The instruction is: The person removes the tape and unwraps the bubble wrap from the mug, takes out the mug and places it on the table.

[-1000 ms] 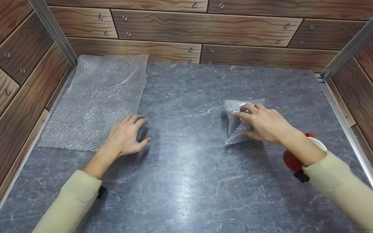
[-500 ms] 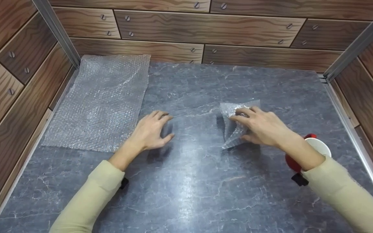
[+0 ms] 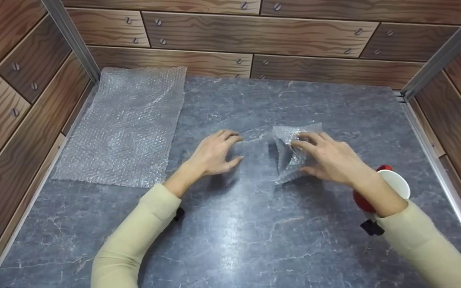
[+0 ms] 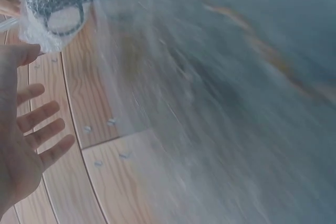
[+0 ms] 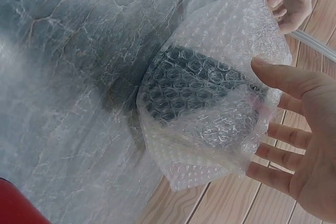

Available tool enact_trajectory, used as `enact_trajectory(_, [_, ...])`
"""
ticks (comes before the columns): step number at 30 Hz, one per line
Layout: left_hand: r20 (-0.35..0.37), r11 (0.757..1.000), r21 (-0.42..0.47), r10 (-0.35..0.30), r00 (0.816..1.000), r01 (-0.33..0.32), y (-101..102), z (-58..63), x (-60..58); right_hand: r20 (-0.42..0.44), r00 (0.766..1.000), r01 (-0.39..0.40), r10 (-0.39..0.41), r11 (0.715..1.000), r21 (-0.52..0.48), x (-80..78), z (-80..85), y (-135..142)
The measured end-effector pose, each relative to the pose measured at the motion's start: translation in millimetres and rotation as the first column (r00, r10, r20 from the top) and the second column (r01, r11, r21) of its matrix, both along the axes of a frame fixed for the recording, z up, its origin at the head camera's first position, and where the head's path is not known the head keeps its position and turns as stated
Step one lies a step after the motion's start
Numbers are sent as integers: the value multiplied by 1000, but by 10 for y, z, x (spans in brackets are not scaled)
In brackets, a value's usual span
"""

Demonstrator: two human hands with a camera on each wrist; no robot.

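Observation:
A bundle of bubble wrap [image 3: 288,152] stands on the table right of centre, its ends sticking out. In the left wrist view, a dark mug with a looped handle [image 4: 65,18] shows through the wrap. My right hand [image 3: 332,156] holds the bundle from its right side, thumb near and fingers over the top; in the right wrist view the thumb and fingertips lie on the plastic [image 5: 205,87]. My left hand [image 3: 212,154] hovers left of the bundle, apart from it, fingers spread and loosely bent with nothing in them.
A large flat sheet of bubble wrap [image 3: 122,124] covers the table's back left. A red mug with a white inside [image 3: 395,183] stands at the right, partly behind my right forearm. Wood-patterned walls [image 3: 254,34] bound the grey marbled table [image 3: 230,224].
My left hand has moved right, away from the flat sheet and towards the bundle. The right hand has stayed on the bundle, which has barely shifted.

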State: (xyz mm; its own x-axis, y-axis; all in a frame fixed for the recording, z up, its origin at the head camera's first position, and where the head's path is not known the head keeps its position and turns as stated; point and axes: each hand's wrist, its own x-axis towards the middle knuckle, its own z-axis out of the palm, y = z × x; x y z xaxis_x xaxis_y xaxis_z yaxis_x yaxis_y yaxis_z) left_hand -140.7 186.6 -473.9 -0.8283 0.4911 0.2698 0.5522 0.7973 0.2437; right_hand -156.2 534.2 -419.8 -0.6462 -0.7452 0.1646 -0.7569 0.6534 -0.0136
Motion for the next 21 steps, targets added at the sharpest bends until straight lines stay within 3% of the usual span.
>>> enact_trajectory(13, [-7,991,62,-122,992,123,506,-34,-210,-38,995,88,-92,990,-109,59,-97,197])
enact_trajectory(21, [-41,989,72,-125,991,128,749,16,-320,-30,991,128,-134,981,-147,87,-191,281])
